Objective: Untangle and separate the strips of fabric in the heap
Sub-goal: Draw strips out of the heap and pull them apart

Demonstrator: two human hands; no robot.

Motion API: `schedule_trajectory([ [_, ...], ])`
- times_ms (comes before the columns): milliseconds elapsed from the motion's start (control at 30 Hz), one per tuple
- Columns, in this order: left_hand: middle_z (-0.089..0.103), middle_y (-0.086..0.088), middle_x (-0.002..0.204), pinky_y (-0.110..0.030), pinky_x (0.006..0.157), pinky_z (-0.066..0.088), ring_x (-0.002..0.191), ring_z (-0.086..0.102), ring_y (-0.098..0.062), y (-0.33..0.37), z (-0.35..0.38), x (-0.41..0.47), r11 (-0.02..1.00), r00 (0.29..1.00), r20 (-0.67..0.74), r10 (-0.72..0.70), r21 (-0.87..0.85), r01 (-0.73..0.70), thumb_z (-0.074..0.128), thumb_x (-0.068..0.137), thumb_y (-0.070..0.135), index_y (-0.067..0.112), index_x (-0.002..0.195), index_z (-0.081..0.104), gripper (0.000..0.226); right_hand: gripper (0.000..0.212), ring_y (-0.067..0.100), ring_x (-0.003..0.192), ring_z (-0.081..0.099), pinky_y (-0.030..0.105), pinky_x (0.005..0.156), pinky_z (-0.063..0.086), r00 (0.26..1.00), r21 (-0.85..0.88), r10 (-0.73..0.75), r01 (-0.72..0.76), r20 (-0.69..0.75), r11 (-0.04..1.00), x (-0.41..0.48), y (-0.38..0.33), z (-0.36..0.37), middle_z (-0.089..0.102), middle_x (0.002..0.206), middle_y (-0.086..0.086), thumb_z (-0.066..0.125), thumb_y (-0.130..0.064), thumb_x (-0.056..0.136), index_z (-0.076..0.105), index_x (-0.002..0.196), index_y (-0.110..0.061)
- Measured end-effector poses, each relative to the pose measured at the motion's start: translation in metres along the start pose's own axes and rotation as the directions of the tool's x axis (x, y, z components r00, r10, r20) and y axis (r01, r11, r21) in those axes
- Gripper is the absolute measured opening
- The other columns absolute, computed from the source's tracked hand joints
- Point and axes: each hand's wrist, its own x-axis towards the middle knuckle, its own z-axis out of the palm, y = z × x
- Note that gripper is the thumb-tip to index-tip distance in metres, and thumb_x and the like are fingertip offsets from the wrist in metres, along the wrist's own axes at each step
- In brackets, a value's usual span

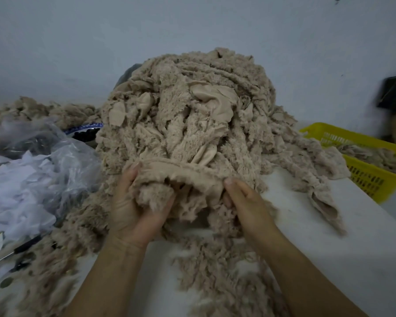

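Left hand (136, 209) and right hand (242, 202), fingers curled, each grip one strip (181, 173) at the heap's (188, 106) near foot. Heap still tall and tangled; some strips lie in the basket (375, 177): probably early.

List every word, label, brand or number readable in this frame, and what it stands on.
No text can be read.
The blue-and-white edge beside the fabric heap bears print too blurred to read.
The yellow basket and plastic bag show no lettering.
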Motion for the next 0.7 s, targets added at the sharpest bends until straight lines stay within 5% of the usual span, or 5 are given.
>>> schedule_trajectory([
  [100, 0.067, -0.011, 0.125, -0.042, 0.076, 0.061, 0.112, 0.067, -0.030, -0.005, -0.003, 0.008, 0.998, 0.998, -0.013, 0.060, 0.000, -0.060, 0.078, 0.063, 0.001, 0.011, 0.115, 0.064, 0.054, 0.048, 0.007, 0.049, 0.036, 0.017, 0.050, 0.032, 0.998, 0.248, 0.044, -0.030, -0.050, 0.968, 0.000, -0.003, -0.003, 0.042, 0.057, -0.007, 0.048, -0.045, 0.100, 0.052, 0.055, -0.028],
  [233, 0.072, -0.013, 0.104, -0.034, 0.073, 0.062, 0.092, 0.074, -0.024, -0.009, -0.004, 0.015, 0.996, 0.991, -0.110, 0.082, 0.051, -0.076, 0.064, 0.068, 0.000, 0.006, 0.082, 0.076, 0.020, 0.045, 0.008, 0.047, 0.033, 0.018, 0.044, 0.028, 0.997, 0.161, 0.040, -0.029, -0.062, 0.987, -0.002, -0.003, -0.001, 0.041, 0.051, -0.009, 0.051, -0.041, 0.095, 0.047, 0.052, -0.026],
  [533, 0.073, -0.020, 0.110, -0.042, 0.071, 0.062, 0.096, 0.074, -0.028, -0.016, -0.004, 0.014, 0.994, 0.996, -0.090, -0.020, 0.104, 0.029, 0.070, 0.072, 0.018, 0.000, 0.096, 0.078, 0.031, 0.022, -0.004, 0.053, 0.044, 0.008, 0.051, 0.034, 0.961, -0.069, -0.152, 0.172, 0.231, 0.983, -0.014, -0.002, 0.008, 0.053, 0.062, -0.021, 0.057, -0.038, 0.098, 0.061, 0.076, -0.035],
  [633, 0.073, -0.009, 0.073, -0.023, 0.054, 0.058, 0.061, 0.072, -0.014, -0.014, -0.003, 0.014, 0.992, 0.991, -0.130, 0.010, 0.129, 0.007, 0.066, 0.076, 0.018, 0.005, 0.068, 0.078, 0.019, 0.032, -0.002, 0.053, 0.042, 0.011, 0.051, 0.034, 0.982, -0.098, -0.173, 0.181, 0.078, 0.979, -0.012, -0.005, 0.009, 0.047, 0.059, -0.017, 0.053, -0.050, 0.095, 0.053, 0.070, -0.031],
  [700, 0.049, 0.004, 0.044, -0.011, 0.034, 0.036, 0.033, 0.045, -0.003, -0.012, -0.007, 0.014, 0.997, 0.990, -0.137, -0.020, 0.069, 0.029, 0.059, 0.080, 0.019, 0.011, 0.058, 0.065, 0.025, 0.035, 0.002, 0.059, 0.055, 0.010, 0.060, 0.043, 0.994, 0.054, -0.068, 0.072, -0.082, 0.996, -0.008, -0.006, 0.004, 0.058, 0.064, -0.011, 0.052, -0.054, 0.093, 0.057, 0.070, -0.029],
])
